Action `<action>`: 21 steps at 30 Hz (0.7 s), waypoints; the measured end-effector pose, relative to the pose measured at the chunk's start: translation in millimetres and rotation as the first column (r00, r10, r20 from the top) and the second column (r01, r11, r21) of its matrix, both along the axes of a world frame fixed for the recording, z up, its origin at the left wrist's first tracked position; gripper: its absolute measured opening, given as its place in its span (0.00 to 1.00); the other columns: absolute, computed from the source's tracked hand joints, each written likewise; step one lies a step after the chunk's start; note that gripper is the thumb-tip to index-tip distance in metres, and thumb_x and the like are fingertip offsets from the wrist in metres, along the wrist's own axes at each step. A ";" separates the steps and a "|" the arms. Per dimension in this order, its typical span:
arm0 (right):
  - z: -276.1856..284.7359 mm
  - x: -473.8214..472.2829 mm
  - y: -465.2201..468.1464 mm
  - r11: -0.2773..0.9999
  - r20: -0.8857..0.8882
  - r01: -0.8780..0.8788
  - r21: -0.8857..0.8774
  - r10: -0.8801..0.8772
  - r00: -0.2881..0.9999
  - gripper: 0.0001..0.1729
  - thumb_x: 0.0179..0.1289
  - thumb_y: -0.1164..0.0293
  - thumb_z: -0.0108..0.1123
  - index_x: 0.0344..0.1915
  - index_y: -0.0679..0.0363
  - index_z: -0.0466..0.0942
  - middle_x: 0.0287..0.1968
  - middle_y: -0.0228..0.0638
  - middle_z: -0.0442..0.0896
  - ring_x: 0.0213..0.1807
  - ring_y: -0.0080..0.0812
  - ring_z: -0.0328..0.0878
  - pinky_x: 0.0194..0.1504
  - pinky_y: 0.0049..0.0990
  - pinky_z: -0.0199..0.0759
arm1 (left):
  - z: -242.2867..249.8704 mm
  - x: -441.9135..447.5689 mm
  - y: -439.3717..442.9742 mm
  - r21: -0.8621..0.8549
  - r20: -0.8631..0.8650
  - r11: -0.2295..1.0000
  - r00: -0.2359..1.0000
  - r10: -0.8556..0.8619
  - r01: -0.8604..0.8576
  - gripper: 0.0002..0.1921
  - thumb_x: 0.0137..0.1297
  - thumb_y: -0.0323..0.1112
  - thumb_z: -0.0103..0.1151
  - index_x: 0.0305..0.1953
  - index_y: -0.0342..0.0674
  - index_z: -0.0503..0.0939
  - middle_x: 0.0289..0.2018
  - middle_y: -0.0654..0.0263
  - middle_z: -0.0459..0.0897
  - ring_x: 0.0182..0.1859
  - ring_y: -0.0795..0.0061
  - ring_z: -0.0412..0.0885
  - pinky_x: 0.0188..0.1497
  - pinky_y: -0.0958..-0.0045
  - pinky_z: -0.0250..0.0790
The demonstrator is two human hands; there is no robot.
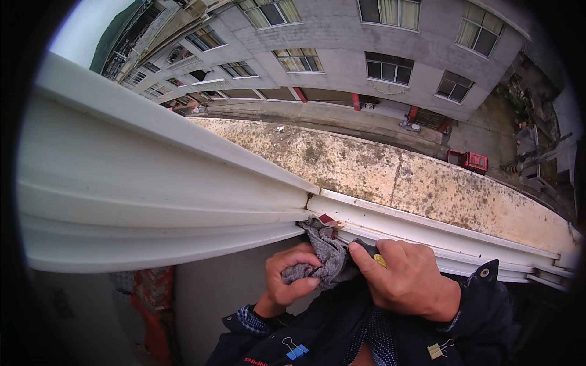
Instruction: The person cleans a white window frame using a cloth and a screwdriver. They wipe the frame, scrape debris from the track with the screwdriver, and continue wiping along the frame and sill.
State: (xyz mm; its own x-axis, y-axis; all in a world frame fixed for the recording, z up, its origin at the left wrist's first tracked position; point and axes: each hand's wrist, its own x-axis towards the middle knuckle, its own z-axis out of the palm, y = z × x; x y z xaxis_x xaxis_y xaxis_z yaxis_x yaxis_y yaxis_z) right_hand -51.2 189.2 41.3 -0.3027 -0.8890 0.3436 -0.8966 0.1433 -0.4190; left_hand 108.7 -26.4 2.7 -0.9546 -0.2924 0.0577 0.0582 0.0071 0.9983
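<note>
A crumpled grey cloth (327,256) is bunched in my left hand (293,272), and its upper end reaches into the corner of a white window frame. My right hand (405,274) grips the dark handle of a hand tool (365,246) that has a yellow spot on it. A thin metal shaft runs from the handle towards the cloth; the tip is hidden there. Red material (327,218) shows at the cloth's top end. Under both hands' far side runs the white sill track (412,233), with dark specks of dirt along its grooves.
The white window jamb (137,183) rises on the left. Outside, a stained concrete ledge (348,169) borders the track, with a drop to the street beyond. A red vehicle (474,161) stands below, across from a grey building (339,41). A blue binder clip (296,350) hangs on my dark jacket.
</note>
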 end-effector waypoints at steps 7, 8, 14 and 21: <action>6.3 -3.4 4.1 0.999 0.038 -0.018 0.037 0.017 0.999 0.33 0.51 0.68 0.67 0.61 0.61 0.82 0.31 0.37 0.73 0.26 0.34 0.77 0.22 0.33 0.68 | -0.5 1.7 -6.9 0.027 -0.021 0.998 0.998 -0.055 0.055 0.15 0.52 0.28 0.70 0.41 0.27 0.85 0.39 0.52 0.87 0.41 0.64 0.85 0.46 0.69 0.75; 7.8 -3.7 4.9 0.998 0.053 -0.021 0.059 0.018 0.998 0.33 0.51 0.69 0.67 0.61 0.61 0.82 0.31 0.37 0.73 0.26 0.34 0.77 0.22 0.33 0.68 | -0.8 1.6 -9.1 0.024 -0.020 0.997 0.997 -0.076 0.077 0.15 0.52 0.28 0.70 0.41 0.27 0.85 0.39 0.52 0.87 0.41 0.64 0.85 0.46 0.69 0.75; 12.6 0.4 2.4 0.997 0.057 0.011 0.077 -0.016 0.998 0.35 0.49 0.69 0.67 0.62 0.61 0.82 0.32 0.36 0.73 0.25 0.33 0.76 0.21 0.32 0.67 | 0.7 1.3 -19.6 0.022 0.017 0.986 0.986 -0.166 0.165 0.14 0.52 0.28 0.71 0.40 0.27 0.85 0.39 0.52 0.86 0.41 0.63 0.85 0.47 0.69 0.74; 4.0 0.0 -2.1 1.000 0.018 0.001 -0.003 -0.001 1.000 0.32 0.50 0.69 0.65 0.60 0.62 0.83 0.31 0.36 0.72 0.26 0.32 0.76 0.21 0.31 0.67 | 0.7 -0.5 -20.8 0.033 0.009 0.989 0.989 -0.145 0.145 0.14 0.50 0.28 0.69 0.40 0.28 0.86 0.39 0.52 0.86 0.43 0.64 0.85 0.48 0.69 0.74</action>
